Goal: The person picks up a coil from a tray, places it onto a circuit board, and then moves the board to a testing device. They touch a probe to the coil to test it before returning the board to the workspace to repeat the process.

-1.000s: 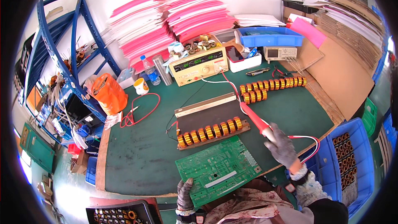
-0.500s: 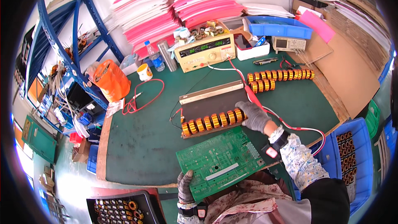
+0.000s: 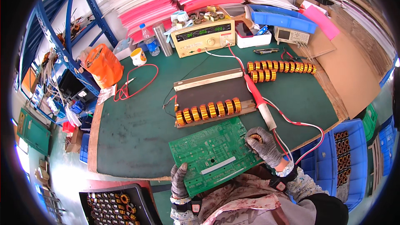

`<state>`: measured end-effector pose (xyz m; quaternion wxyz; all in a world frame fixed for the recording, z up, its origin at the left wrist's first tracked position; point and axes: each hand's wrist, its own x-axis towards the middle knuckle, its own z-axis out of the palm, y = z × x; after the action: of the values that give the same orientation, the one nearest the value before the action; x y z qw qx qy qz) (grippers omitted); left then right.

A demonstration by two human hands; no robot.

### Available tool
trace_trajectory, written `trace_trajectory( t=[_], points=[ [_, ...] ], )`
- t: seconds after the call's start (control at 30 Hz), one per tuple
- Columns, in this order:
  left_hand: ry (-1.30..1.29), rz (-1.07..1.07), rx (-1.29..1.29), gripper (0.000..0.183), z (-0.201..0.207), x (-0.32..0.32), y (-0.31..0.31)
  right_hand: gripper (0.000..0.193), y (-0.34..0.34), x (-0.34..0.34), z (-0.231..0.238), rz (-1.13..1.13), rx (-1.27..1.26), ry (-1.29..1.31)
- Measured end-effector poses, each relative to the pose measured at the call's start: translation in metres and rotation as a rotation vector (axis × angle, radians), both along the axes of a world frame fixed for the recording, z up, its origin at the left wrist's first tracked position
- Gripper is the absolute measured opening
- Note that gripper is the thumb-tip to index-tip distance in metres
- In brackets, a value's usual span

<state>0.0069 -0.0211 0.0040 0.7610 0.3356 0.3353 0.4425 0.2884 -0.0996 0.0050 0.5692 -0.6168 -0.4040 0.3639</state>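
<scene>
A large green circuit board [image 3: 212, 154] lies tilted at the table's front edge, its lower part over my lap. My gloved left hand [image 3: 179, 182] grips its lower left corner, fingers on the edge. Above the board's right end, my gloved right hand [image 3: 266, 149] is closed on a copper-wound toroidal coil [image 3: 256, 138]. Beyond the board stands a row of similar coils [image 3: 211, 109] along the front strip of a dark fixture plate [image 3: 208, 91]. A red and white probe [image 3: 257, 96] lies over the plate's right end, close to my right hand.
More coils [image 3: 283, 66] stand at the back right. Behind them are a power supply [image 3: 205, 37], a blue tray [image 3: 283, 21] and a small meter [image 3: 291, 36]. A blue bin [image 3: 358, 158] with coils stands right; a black tray [image 3: 141, 208] with coils sits lower left.
My right hand has taken the end coil off the fixture's row and brought it back toward me, over the board's right end. My left hand keeps its hold on the board.
</scene>
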Motion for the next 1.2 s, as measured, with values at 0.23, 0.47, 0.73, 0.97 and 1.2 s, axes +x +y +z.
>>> trace_trajectory(
  t=[0.23,0.47,0.73,0.97,1.2],
  points=[
    [0.004,0.014,0.012,0.044,0.000,0.002,-0.002,0.014,0.006,-0.011,0.000,-0.062,0.085,-0.450],
    [0.001,0.000,0.040,0.047,0.000,0.004,0.001,0.023,0.016,-0.021,0.007,0.048,0.088,-0.858],
    [0.031,0.019,0.060,0.048,0.005,0.006,-0.002,0.054,-0.002,0.008,0.003,0.392,0.019,-0.671],
    [0.042,0.027,0.010,0.043,-0.003,0.003,-0.003,0.046,0.042,0.089,0.030,-0.223,0.205,-0.371],
    [0.046,0.052,0.028,0.039,-0.013,0.000,0.001,0.061,0.101,0.217,0.004,-0.503,-0.299,-0.881]
  ],
)
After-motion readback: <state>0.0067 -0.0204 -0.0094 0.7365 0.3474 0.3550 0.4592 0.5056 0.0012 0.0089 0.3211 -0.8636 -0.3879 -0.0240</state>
